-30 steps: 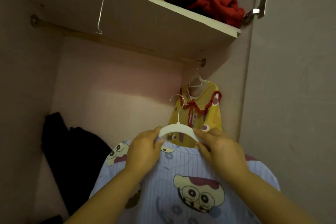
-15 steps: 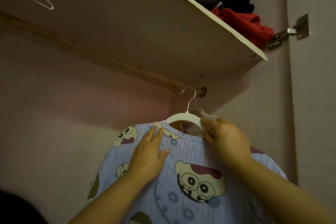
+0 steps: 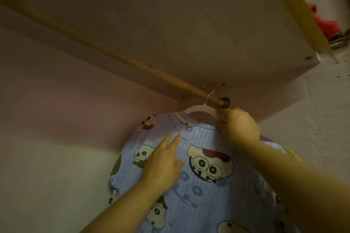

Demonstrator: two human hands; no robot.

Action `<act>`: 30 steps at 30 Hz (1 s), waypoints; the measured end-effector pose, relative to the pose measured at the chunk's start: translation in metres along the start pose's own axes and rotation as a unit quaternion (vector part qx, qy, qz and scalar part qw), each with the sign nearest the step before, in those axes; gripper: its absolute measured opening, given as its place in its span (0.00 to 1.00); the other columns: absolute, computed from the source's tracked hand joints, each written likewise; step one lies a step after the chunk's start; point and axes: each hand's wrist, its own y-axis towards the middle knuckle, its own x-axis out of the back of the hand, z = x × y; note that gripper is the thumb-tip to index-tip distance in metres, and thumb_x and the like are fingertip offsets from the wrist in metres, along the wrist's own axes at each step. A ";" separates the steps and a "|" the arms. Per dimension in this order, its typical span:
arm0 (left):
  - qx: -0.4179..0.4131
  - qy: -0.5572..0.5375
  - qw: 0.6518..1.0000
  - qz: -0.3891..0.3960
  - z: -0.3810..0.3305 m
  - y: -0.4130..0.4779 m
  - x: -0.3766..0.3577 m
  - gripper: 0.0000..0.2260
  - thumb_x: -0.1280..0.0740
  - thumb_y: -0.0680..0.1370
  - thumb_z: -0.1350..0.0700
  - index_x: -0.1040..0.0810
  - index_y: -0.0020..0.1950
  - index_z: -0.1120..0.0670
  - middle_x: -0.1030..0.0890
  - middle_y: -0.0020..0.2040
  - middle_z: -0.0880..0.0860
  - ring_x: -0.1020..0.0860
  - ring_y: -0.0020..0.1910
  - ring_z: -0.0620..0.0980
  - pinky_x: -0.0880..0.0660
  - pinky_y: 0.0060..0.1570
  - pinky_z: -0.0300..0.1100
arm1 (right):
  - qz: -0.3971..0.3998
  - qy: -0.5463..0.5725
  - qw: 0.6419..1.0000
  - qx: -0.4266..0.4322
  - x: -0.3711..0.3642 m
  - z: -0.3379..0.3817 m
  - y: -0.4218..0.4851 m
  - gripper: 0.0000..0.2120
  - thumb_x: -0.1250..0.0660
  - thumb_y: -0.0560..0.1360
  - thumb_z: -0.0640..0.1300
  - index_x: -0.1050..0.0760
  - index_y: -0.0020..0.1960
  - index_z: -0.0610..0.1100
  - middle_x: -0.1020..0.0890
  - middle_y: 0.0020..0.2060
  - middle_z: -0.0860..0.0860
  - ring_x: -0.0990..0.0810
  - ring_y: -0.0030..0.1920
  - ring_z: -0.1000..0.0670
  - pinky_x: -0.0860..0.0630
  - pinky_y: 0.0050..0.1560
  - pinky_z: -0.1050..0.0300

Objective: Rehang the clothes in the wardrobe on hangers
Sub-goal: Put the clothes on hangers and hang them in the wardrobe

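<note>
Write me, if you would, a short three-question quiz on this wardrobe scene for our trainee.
1. True or false: the left hand pinches the white hanger.
2. The hanger is nearest which part of the wooden rail? A) its left end B) its middle C) its right end, by the wall fitting
3. Fill in: the ____ hand holds the hanger's arm above the blue cartoon-print shirt.
Key: 1 false, it lies flat on the shirt; 2 C; 3 right hand.
</note>
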 end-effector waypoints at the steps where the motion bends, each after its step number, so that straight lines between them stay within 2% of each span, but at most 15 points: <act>1: 0.005 0.000 1.000 0.007 0.004 -0.002 -0.003 0.30 0.40 0.80 0.48 0.53 0.77 0.45 0.53 0.77 0.48 0.47 0.75 0.47 0.46 0.69 0.37 | 0.020 -0.002 1.000 -0.012 -0.007 0.001 0.000 0.07 0.41 0.78 0.44 0.25 0.52 0.45 0.24 0.46 0.47 0.24 0.45 0.45 0.26 0.45 0.52; 3: 0.014 0.003 1.000 0.027 0.013 -0.010 -0.010 0.29 0.41 0.80 0.48 0.53 0.77 0.45 0.53 0.77 0.48 0.47 0.75 0.48 0.46 0.69 0.39 | 0.050 -0.017 0.998 -0.027 -0.018 0.000 -0.006 0.09 0.40 0.78 0.43 0.25 0.55 0.44 0.21 0.50 0.45 0.22 0.50 0.43 0.27 0.45 0.52; 6: 0.021 0.002 0.998 0.056 0.022 -0.022 -0.021 0.29 0.40 0.80 0.48 0.53 0.76 0.45 0.52 0.77 0.49 0.48 0.75 0.47 0.47 0.71 0.39 | 0.105 -0.042 0.993 -0.025 -0.021 -0.007 -0.015 0.15 0.42 0.79 0.41 0.30 0.65 0.45 0.25 0.60 0.43 0.25 0.59 0.43 0.29 0.56 0.51; 10: 0.027 0.029 0.996 0.081 0.020 -0.036 -0.026 0.29 0.41 0.80 0.48 0.52 0.77 0.48 0.48 0.77 0.50 0.45 0.74 0.47 0.47 0.71 0.38 | 0.039 -0.109 0.993 0.033 -0.021 -0.016 -0.037 0.17 0.41 0.78 0.43 0.31 0.67 0.49 0.27 0.62 0.46 0.27 0.60 0.43 0.30 0.58 0.49; 14: 0.024 0.094 0.989 0.108 0.006 -0.059 -0.017 0.28 0.40 0.80 0.49 0.48 0.77 0.49 0.41 0.75 0.52 0.39 0.71 0.50 0.40 0.66 0.41 | 0.000 -0.155 0.977 0.146 -0.030 -0.026 -0.084 0.22 0.39 0.77 0.49 0.34 0.70 0.55 0.38 0.73 0.47 0.42 0.72 0.42 0.47 0.67 0.47; 16: 0.028 0.130 0.982 0.133 -0.003 -0.076 -0.010 0.28 0.40 0.79 0.50 0.48 0.77 0.49 0.39 0.74 0.53 0.38 0.70 0.52 0.38 0.65 0.43 | 0.034 -0.159 0.968 0.190 -0.031 -0.031 -0.115 0.21 0.40 0.77 0.51 0.33 0.70 0.56 0.39 0.73 0.47 0.44 0.72 0.44 0.50 0.68 0.48; 18: 0.034 0.162 0.973 0.158 -0.014 -0.097 -0.002 0.27 0.40 0.79 0.51 0.47 0.76 0.50 0.36 0.71 0.54 0.35 0.68 0.53 0.34 0.62 0.45 | 0.086 -0.144 0.966 0.195 -0.030 -0.036 -0.151 0.20 0.42 0.78 0.50 0.34 0.70 0.54 0.36 0.71 0.48 0.42 0.71 0.45 0.49 0.69 0.50; 21: 0.059 0.190 0.960 0.195 -0.035 -0.137 0.011 0.25 0.41 0.79 0.52 0.44 0.75 0.50 0.32 0.67 0.55 0.32 0.63 0.53 0.32 0.58 0.45 | 0.156 -0.099 0.967 0.177 -0.021 -0.046 -0.210 0.21 0.44 0.78 0.52 0.36 0.71 0.54 0.36 0.70 0.49 0.40 0.70 0.46 0.47 0.70 0.51; 25: 0.110 0.212 0.935 0.262 -0.079 -0.208 0.029 0.27 0.40 0.79 0.50 0.45 0.75 0.51 0.32 0.66 0.56 0.32 0.64 0.54 0.33 0.59 0.47 | 0.247 -0.051 0.954 0.163 0.009 -0.070 -0.295 0.24 0.43 0.78 0.52 0.41 0.73 0.55 0.36 0.70 0.52 0.39 0.70 0.48 0.44 0.68 0.55; 30: 0.155 0.220 0.910 0.314 -0.149 -0.308 0.042 0.27 0.39 0.79 0.48 0.45 0.76 0.50 0.32 0.66 0.55 0.31 0.62 0.54 0.33 0.56 0.46 | 0.320 -0.018 0.940 0.121 0.064 -0.100 -0.401 0.20 0.44 0.79 0.52 0.38 0.71 0.53 0.33 0.66 0.50 0.35 0.67 0.46 0.39 0.64 0.55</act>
